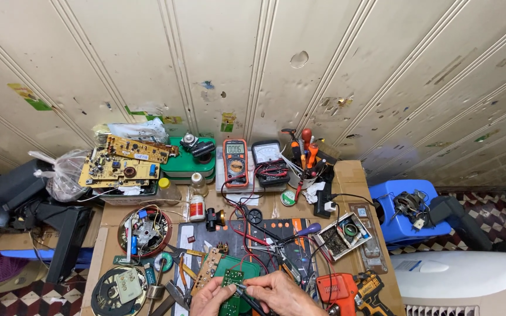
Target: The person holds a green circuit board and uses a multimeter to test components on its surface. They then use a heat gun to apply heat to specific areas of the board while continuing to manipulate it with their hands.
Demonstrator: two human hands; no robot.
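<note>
Both hands work at the near edge of the table: the left hand closes its fingers on the lower edge of a small green circuit board, and the right hand is closed around a thin dark probe-like tool whose tip meets that board. At far left, a round metal motor assembly lies near the table corner, with a red-rimmed round housing full of wiring behind it. Tan circuit boards are stacked at the back left beside a clear plastic bag. Green flat cases sit just right of the boards. An orange digital multimeter and a black analogue meter stand side by side at the back centre, red leads trailing forward. A cup of screwdrivers and pliers stands to their right. A small open parts box lies further right. An orange cordless drill rests just beside the right hand. A blue stool stands off the table's right edge.
</note>
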